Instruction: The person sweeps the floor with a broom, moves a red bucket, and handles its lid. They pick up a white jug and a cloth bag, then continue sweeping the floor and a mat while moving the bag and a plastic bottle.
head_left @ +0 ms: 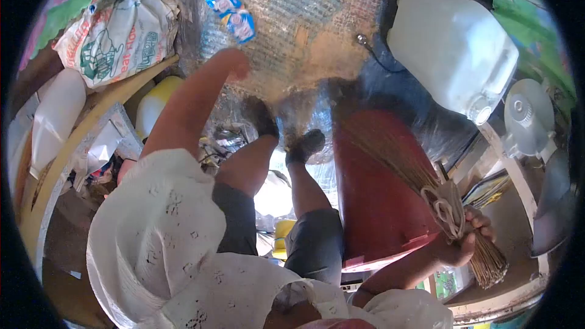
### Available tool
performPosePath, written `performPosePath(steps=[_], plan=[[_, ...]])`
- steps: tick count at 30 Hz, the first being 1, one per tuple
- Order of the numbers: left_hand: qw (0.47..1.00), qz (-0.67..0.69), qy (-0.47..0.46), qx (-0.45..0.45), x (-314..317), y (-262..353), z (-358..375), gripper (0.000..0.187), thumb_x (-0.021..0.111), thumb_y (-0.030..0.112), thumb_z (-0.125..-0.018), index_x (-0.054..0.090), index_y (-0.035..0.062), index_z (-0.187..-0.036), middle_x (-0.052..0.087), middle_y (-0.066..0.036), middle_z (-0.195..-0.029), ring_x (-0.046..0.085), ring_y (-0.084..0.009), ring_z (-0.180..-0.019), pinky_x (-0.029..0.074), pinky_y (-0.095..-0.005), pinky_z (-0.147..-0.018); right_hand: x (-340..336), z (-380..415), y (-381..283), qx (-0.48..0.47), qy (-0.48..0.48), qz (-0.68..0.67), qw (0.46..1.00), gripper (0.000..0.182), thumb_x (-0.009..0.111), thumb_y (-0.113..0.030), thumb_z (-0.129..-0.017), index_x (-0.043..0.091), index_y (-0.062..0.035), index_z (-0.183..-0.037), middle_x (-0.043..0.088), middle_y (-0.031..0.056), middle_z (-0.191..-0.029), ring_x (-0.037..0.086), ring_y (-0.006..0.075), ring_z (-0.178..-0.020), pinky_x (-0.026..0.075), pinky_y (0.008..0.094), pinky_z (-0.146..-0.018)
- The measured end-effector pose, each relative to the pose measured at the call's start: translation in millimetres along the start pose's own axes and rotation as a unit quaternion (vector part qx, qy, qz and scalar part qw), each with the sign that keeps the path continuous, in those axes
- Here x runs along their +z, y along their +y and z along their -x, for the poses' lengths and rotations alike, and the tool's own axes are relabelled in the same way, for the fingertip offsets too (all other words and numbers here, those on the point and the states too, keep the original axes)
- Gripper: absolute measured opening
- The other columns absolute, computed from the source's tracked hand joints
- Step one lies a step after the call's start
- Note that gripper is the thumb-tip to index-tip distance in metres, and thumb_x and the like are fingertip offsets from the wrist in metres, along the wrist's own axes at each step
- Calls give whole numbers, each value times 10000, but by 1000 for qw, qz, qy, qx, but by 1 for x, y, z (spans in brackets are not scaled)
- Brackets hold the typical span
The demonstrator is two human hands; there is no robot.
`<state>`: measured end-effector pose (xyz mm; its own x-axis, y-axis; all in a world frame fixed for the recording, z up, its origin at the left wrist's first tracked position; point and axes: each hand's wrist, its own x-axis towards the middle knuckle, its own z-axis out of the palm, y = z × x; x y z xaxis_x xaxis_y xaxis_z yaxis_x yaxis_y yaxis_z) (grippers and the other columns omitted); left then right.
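Note:
My right hand [466, 240] is wrapped round the bound handle end of a stick broom [451, 207]. The broom's thin bristles slant up and left across a dark red seat or box [378, 189]. A looped strip of pale cloth ties the bundle together. My left arm stretches forward, with my left hand [234, 64] over the worn floor [311, 55]; its fingers are blurred and turned out of sight. Just beyond that hand lie blue and white packets [230, 12].
A large white plastic jug [451, 49] stands at the right, beside a grey translucent container [529, 116]. On the left are a printed white sack [119, 39], a white bottle [58, 119] and a wooden frame edge [79, 137]. A dark cord [382, 61] trails near the jug.

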<state>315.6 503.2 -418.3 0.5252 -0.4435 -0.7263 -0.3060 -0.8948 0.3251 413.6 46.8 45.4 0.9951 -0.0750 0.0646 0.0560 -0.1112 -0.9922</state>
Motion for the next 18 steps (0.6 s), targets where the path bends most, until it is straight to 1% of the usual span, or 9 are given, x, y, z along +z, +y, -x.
performPosePath(steps=[2,3,4,5,6,9,13,15,18], plan=[[968,145,-134,152,-80,23,-3,239,512,168,-734,592,26,-910,581,-176,-937,552,-340,-892,435,-434,-769,-2,-3,11,-28,18,19,999,257,545,-98,-692,399,-54,-900,421,94,-776,448,228,-751,399,368,-694],[982,167,72,-49,-110,24,-14,279,513,197,-747,568,42,-971,561,-183,-998,543,-341,-916,427,-430,-787,-2,-5,16,-55,30,42,997,253,562,-104,-716,386,-72,-896,416,85,-764,442,230,-728,394,377,-649],[916,160,360,-78,-109,3,-44,271,509,201,-754,565,52,-972,562,-193,-986,554,-338,-873,425,-442,-767,-1,-6,20,-50,31,44,997,253,562,-104,-716,386,-72,-896,416,85,-764,442,230,-728,394,377,-649],[901,94,415,-81,-160,-1,-50,274,529,194,-738,560,41,-964,571,-179,-968,559,-339,-840,419,-426,-784,0,-7,22,-48,45,45,997,269,557,-113,-693,382,-70,-893,402,81,-766,431,231,-729,377,378,-653],[946,49,277,-160,-178,-23,-81,274,545,174,-724,566,70,-977,588,-151,-942,575,-319,-808,419,-419,-770,2,-8,24,-47,59,46,996,286,552,-123,-670,378,-67,-890,388,77,-768,421,231,-729,360,379,-658],[953,-37,273,-124,-186,-24,-90,406,476,183,-816,398,70,-1198,409,-121,-1247,378,-270,-1150,320,-418,-927,-7,-12,24,-52,79,34,995,297,534,-138,-651,368,-61,-886,361,73,-757,399,226,-724,343,376,-660],[964,-135,61,-219,-141,21,-35,258,557,236,-704,603,146,-941,604,-131,-919,566,-233,-899,390,-406,-807,-3,-16,23,-69,103,77,989,325,550,-174,-663,382,-45,-908,389,97,-764,423,243,-734,372,387,-654],[910,-153,302,-238,-80,29,-6,272,587,210,-687,585,105,-938,568,-100,-973,530,-252,-934,403,-393,-744,-15,-16,27,-75,90,46,992,326,549,-167,-671,386,-42,-925,398,104,-775,434,248,-741,394,389,-659],[906,-58,321,-269,-97,44,16,321,540,213,-713,569,111,-1016,522,-88,-1088,440,-216,-1079,353,-423,-836,-8,-14,25,-67,113,55,990,313,550,-158,-674,390,-47,-919,403,102,-780,442,249,-744,410,382,-643]])
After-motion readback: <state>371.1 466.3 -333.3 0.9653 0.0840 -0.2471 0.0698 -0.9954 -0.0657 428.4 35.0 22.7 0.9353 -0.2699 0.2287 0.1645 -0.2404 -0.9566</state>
